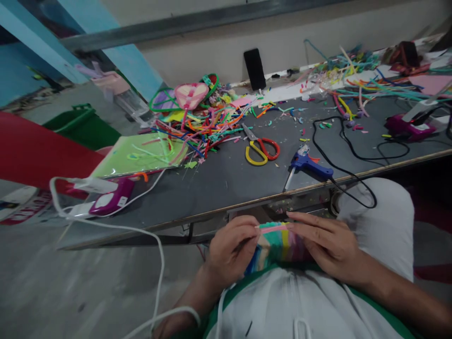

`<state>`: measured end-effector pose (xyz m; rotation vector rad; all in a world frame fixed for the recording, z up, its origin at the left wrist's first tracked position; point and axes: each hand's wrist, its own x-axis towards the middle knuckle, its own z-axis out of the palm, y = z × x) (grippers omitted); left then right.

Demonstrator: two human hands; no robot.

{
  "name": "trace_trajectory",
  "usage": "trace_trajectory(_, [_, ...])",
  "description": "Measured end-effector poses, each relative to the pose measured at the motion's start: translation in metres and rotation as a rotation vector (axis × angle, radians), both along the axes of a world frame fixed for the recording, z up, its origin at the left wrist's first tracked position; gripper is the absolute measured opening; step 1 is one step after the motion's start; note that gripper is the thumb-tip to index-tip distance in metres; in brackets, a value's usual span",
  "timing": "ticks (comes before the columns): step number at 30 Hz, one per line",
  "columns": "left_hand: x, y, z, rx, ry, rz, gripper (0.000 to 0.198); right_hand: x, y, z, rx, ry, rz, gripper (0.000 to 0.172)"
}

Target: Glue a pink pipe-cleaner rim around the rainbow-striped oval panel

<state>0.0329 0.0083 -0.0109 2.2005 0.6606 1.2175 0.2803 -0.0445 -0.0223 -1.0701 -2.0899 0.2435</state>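
Close to my body, both hands hold a multicoloured striped piece point(277, 242) with teal, yellow, pink and blue bands, likely made of pipe cleaners. A pink strip point(273, 229) runs along its top edge. My left hand point(235, 247) pinches the strip's left end between thumb and fingers. At the other end, my right hand point(326, 240) grips the piece with its fingers stretched along the top and the thumb beneath. The lower part of the piece is partly hidden by my hands and shirt. On the table beyond lies a blue glue gun point(310, 166), its nozzle towards the edge.
Scissors point(261, 148) with red and yellow handles lie mid-table. Behind them is a heap of coloured pipe cleaners point(208, 127). A black phone point(254, 69) leans on the wall. Purple power sockets point(112, 197) with a white cable sit left; a black cord point(348, 146) loops right.
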Motion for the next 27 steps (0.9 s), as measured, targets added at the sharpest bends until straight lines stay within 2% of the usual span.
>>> trace_trajectory(7, [-0.005,0.009,-0.009,0.07,0.059,-0.128,0.031,0.0,0.003,-0.001,-0.01,0.041,0.005,0.041])
trace_trajectory(13, [-0.008,0.013,-0.02,0.145,0.066,-0.085,0.032,0.007,0.005,0.011,-0.062,-0.012,-0.016,0.045])
trace_trajectory(15, [-0.007,0.014,-0.022,0.16,0.057,-0.051,0.03,0.018,0.015,0.017,-0.039,-0.03,-0.103,0.044])
trace_trajectory(18, [-0.005,0.014,-0.022,0.173,0.041,-0.024,0.03,0.042,0.044,0.022,-0.011,-0.159,-0.394,0.043])
trace_trajectory(22, [-0.004,0.014,-0.021,0.159,0.005,-0.018,0.03,0.066,0.083,0.019,-0.162,-0.494,-0.628,0.056])
trace_trajectory(24, [-0.005,0.013,-0.021,0.147,0.01,-0.02,0.03,0.067,0.094,0.018,-0.268,-0.6,-0.693,0.059])
trace_trajectory(27, [-0.006,0.012,-0.02,0.146,0.016,-0.033,0.031,0.061,0.103,0.021,-0.334,-0.662,-0.69,0.063])
